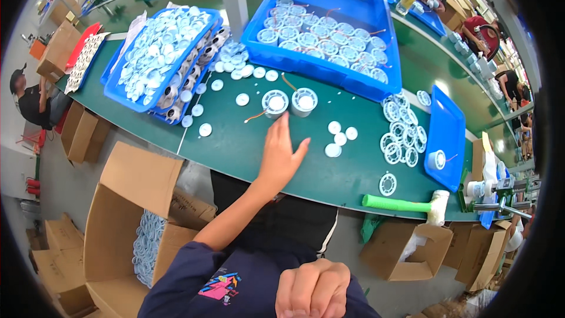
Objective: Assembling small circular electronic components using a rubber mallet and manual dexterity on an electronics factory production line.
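My left hand (281, 156) reaches over the green table with its fingers stretched out and the thumb apart. Its fingertips are at the near side of a light-blue round plastic housing (275, 103) with a white centre and an orange wire. A second such housing (304, 101) stands upright just to the right, its wire pointing back. Close to my body, low in the view, my right hand (312, 290) is curled closed; whatever its fingers hold, if anything, is hidden. Small white discs (340, 139) lie right of my left hand, and another disc (242, 99) lies left of the housings.
A large blue bin (253, 35) holds rows of wired housings. Stacked blue trays (112, 89) with many discs stand left. To the right are pale rings (406, 132), a blue tray (445, 132) and a green-handled mallet (400, 204). An open carton (112, 229) stands below the table's edge.
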Demonstrator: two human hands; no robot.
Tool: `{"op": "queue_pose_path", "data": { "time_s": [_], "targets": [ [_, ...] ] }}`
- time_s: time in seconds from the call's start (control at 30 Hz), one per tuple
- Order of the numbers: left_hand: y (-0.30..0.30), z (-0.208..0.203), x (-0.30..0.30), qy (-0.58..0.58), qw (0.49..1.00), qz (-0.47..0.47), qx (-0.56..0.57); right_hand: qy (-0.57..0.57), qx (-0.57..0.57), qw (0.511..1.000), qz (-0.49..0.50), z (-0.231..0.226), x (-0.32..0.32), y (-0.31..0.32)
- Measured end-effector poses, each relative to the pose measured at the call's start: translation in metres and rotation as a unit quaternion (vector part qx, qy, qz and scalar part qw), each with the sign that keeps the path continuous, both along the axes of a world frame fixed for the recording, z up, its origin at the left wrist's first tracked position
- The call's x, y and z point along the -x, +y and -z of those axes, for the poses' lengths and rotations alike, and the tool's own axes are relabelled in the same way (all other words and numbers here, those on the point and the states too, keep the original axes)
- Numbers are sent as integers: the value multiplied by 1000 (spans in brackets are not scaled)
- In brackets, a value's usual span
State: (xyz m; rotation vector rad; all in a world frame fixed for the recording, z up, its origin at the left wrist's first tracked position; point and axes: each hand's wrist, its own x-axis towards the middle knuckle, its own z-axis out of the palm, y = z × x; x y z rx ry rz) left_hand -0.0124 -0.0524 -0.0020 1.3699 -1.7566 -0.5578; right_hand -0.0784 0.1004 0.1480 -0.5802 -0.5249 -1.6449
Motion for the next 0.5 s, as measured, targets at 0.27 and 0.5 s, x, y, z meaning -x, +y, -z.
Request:
{"op": "queue_pose_path", "data": {
  "time_s": [0.27,0.5],
  "targets": [
    [-45,1,34,71,996,-49,16,324,115,938,-37,12,6,8],
    [-69,-14,21,51,997,-54,38,170,-61,875,-450,-16,5,16]
  ]
}}
